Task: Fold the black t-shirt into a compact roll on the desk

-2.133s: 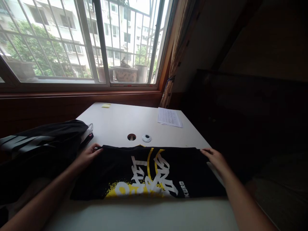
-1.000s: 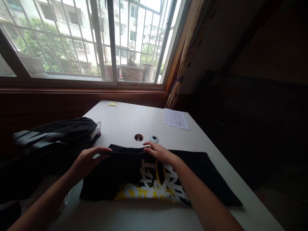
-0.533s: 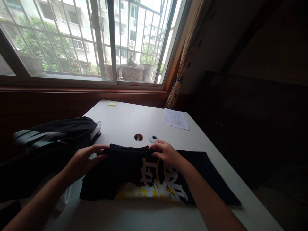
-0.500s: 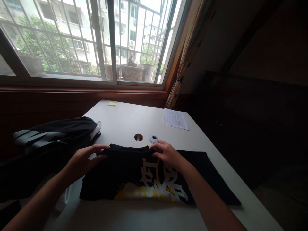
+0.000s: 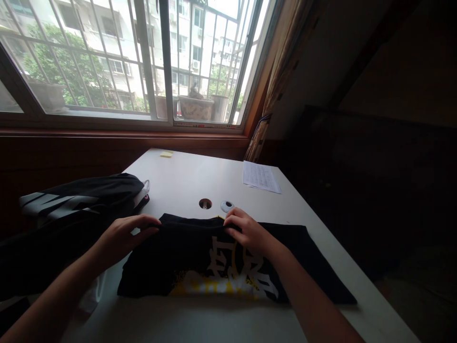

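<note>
A black T-shirt [image 5: 171, 257] with a white and yellow print lies folded across the white table [image 5: 193, 176]. My left hand [image 5: 123, 236] pinches the shirt's far left corner between thumb and fingers. Along the same far edge, nearer the middle, my right hand [image 5: 246, 231] grips the cloth with its fingertips. Between the two hands the edge is slightly raised and uneven. My right forearm passes over the printed part and hides some of it.
Dark clothes [image 5: 89, 205] with grey stripes are heaped at the table's left. Beyond the shirt are a cable hole [image 5: 205, 204] and its round cover [image 5: 227, 206]. Paper sheets [image 5: 262, 177] lie at the far right, a yellow sticky note [image 5: 166, 154] at the back.
My left hand's fingertips have closed onto the shirt's corner and moved slightly left. My right hand has barely shifted, and the far edge between them looks a little straighter.
</note>
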`<state>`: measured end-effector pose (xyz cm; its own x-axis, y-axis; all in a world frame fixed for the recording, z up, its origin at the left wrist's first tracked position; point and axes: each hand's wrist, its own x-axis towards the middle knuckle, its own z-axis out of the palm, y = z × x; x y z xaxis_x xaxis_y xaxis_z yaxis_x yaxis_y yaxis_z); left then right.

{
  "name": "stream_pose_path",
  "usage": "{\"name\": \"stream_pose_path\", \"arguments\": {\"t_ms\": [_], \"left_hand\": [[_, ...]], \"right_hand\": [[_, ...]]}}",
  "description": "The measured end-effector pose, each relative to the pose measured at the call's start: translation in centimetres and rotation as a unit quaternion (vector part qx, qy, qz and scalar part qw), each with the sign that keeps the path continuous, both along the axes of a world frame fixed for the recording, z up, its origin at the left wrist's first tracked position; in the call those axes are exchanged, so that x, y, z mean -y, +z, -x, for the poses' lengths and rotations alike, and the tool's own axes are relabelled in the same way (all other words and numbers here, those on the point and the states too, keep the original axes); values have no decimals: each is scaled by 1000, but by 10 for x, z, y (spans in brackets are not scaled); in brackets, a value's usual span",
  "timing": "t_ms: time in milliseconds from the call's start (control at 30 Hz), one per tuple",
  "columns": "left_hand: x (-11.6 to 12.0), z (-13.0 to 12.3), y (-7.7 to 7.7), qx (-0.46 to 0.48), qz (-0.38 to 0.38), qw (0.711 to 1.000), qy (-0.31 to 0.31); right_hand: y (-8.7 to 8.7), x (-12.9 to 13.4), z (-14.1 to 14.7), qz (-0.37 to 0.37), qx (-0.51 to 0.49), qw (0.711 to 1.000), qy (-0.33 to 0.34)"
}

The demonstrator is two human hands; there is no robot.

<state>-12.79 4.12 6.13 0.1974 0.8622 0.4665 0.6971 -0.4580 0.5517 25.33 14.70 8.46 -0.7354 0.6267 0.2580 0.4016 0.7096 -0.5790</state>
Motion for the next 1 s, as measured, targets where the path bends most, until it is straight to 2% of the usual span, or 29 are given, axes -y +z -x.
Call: {"name": "stream_pose_path", "arguments": {"t_ms": [67,167,233,333,433,500,633,733,867,1000], "left_hand": [[-4,1,-5,-4,7,1000,21],[-9,2,-10,-10,28,1000,3],[-11,2,-10,-20,38,999,-7],[-9,-1,-5,-26,34,999,13],[-6,-7,0,17,51,999,8],[-5,-11,-1,81,103,991,-10],[-13,-21,-17,240,236,941,27],[-25,-25,-34,313,272,908,64],[-40,-22,-52,270,269,920,93],[-46,-16,-59,223,258,935,102]], "right_hand": [[-1,-2,2,10,14,1000,-2],[-4,-9,8,25,52,998,-22],[-6,-14,11,38,62,997,-29],[-7,-20,14,55,51,997,-22],[-7,-22,14,60,37,997,-20],[-9,-23,15,64,38,997,-26],[-20,-28,19,83,62,994,-48],[-33,-34,25,99,73,990,-72],[-50,-42,30,106,75,987,-90],[-58,-45,32,108,73,987,-99]]}}
